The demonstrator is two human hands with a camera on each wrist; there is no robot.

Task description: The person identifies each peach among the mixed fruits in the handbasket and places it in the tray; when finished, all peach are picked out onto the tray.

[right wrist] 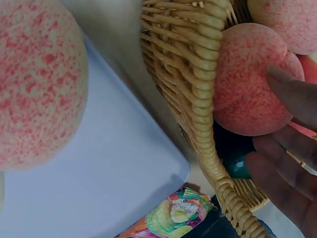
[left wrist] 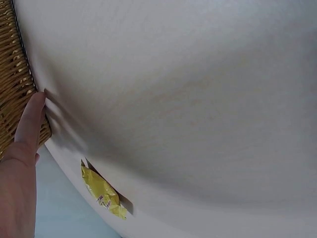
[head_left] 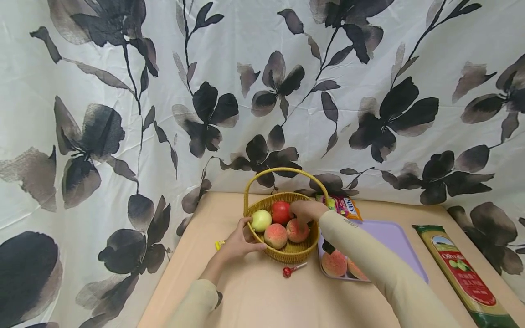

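Observation:
A yellow-brown wicker basket with a tall arched handle holds a pale yellow-green apple, a red apple and peaches. My left hand grips the basket's left side, a finger lying along the woven wall in the left wrist view. My right hand reaches over the right rim and holds a peach, thumb on its skin and fingers at its side. Another peach lies nearer the front rim. Beneath the held peach, a dark green glossy thing is partly hidden.
Right of the basket, a lilac tray carries peaches, partly behind my right sleeve. A colourful snack bag lies behind it. Farther right is a long Olivoilà packet. A red lollipop lies in front, a yellow wrapper at left.

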